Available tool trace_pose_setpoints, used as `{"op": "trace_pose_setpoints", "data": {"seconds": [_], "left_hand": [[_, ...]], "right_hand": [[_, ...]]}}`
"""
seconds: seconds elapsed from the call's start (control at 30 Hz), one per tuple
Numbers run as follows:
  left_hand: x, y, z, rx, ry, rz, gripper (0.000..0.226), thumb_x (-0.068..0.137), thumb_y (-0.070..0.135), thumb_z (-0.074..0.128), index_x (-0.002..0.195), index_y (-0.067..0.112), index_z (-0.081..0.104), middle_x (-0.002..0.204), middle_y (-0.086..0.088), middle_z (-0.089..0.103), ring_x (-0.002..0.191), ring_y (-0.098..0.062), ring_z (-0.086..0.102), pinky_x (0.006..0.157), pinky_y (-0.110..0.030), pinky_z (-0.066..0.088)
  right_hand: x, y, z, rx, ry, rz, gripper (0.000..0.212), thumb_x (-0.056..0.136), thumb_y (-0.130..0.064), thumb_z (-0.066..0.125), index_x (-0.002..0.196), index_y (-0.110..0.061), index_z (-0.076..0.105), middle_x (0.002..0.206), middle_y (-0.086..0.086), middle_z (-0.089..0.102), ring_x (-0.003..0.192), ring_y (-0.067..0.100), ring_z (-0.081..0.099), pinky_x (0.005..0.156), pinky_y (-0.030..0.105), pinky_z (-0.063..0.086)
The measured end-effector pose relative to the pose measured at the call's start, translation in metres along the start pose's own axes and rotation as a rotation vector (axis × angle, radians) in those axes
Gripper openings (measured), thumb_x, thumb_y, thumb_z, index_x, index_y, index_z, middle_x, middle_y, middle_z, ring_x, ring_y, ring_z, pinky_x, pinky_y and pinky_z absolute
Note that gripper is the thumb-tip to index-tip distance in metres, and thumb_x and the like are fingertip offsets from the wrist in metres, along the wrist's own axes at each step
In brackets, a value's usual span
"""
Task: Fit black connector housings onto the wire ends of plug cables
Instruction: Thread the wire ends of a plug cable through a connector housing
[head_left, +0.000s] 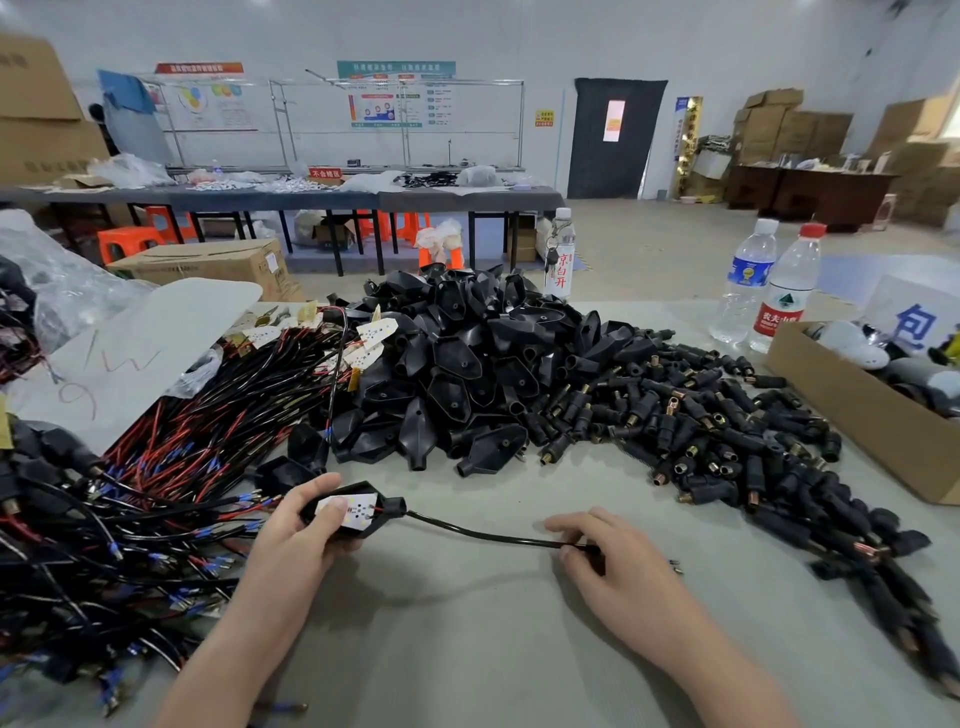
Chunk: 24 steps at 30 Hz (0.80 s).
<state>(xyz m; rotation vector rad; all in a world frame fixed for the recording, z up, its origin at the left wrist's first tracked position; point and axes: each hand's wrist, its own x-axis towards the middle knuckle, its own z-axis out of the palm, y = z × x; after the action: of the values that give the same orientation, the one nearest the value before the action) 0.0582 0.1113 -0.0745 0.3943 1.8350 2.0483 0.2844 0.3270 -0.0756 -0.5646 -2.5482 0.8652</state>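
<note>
A: Where is the black housing (392, 506)?
B: The left grip (298, 525) curls round it, over the worktop (467, 639), before the pile of housings (452, 374).
A: And the right grip (613, 566)?
B: It pinches the cable (483, 535) that leaves the housing.

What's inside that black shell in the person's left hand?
A white board dotted with yellow spots lies in the black shell. The thumb of the left hand covers one end; anything under the board is hidden.
</note>
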Motion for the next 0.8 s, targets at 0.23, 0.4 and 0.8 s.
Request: {"op": "trace_pose_setpoints", "data": {"seconds": [0.23,0.4,0.8], "left_hand": [[0.002,0.001,-0.003,0.036,0.008,-0.001,0.024,0.098,0.008,0.057,0.116,0.022,0.066,0.104,-0.011,0.074,0.084,-0.021,0.072,0.084,-0.039,0.054],[0.000,0.005,-0.010,0.142,0.003,0.017,0.025,0.099,0.012,0.057,0.113,0.030,0.067,0.103,-0.007,0.075,0.085,-0.019,0.073,0.084,-0.039,0.055],[-0.013,0.014,-0.001,0.403,-0.021,0.133,0.026,0.101,0.015,0.054,0.118,0.034,0.061,0.108,0.004,0.069,0.091,-0.013,0.067,0.081,-0.025,0.049]], "right_hand": [[0.003,0.003,0.002,-0.009,0.009,0.023,0.022,0.098,-0.032,0.055,0.101,-0.051,0.065,0.094,-0.026,0.056,0.095,-0.007,0.051,0.076,0.004,0.034],[0.006,0.006,0.003,0.040,0.046,0.033,0.031,0.097,-0.038,0.055,0.099,-0.068,0.058,0.093,-0.029,0.060,0.086,-0.002,0.057,0.070,0.013,0.042],[0.004,0.002,0.002,0.104,0.093,0.120,0.014,0.090,-0.053,0.061,0.104,-0.057,0.059,0.062,-0.033,0.057,0.062,-0.004,0.050,0.062,0.021,0.038]]}}
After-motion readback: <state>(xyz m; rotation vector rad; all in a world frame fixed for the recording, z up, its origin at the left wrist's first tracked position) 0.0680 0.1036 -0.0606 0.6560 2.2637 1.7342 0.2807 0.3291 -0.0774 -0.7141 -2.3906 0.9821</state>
